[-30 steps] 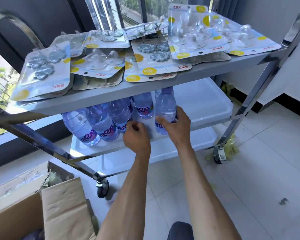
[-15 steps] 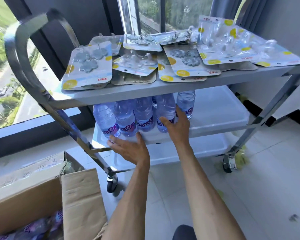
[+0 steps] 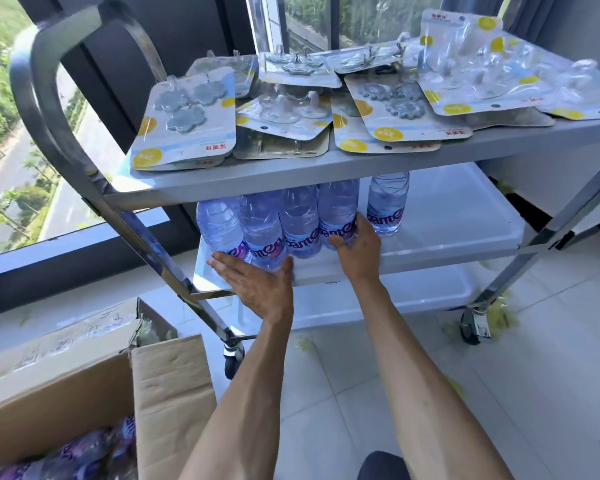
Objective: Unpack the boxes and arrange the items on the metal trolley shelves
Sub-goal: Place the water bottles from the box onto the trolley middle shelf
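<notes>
Several clear water bottles (image 3: 297, 220) with purple labels stand in a tight row at the left of the trolley's middle shelf (image 3: 447, 216). One more bottle (image 3: 387, 206) stands apart just to their right. My left hand (image 3: 253, 285) lies flat with straight fingers against the bases of the left bottles at the shelf's front edge. My right hand (image 3: 355, 244) wraps its thumb and fingers round the lower part of the rightmost bottle (image 3: 336, 209) of the row. The top shelf (image 3: 291, 178) carries several blister packs of hooks (image 3: 187, 129).
An open cardboard box (image 3: 160, 382) with more wrapped bottles (image 3: 77, 455) sits on the floor at lower left. The trolley's curved steel handle (image 3: 45, 98) rises at left before a window. A white bottom shelf (image 3: 378, 299) and castors (image 3: 475, 327) stand on the tiled floor.
My left hand has opened and moved left to the bases of the left bottles. The right hand stays on its bottle, now pushed against the row. The view has swung left, showing more of the box.
</notes>
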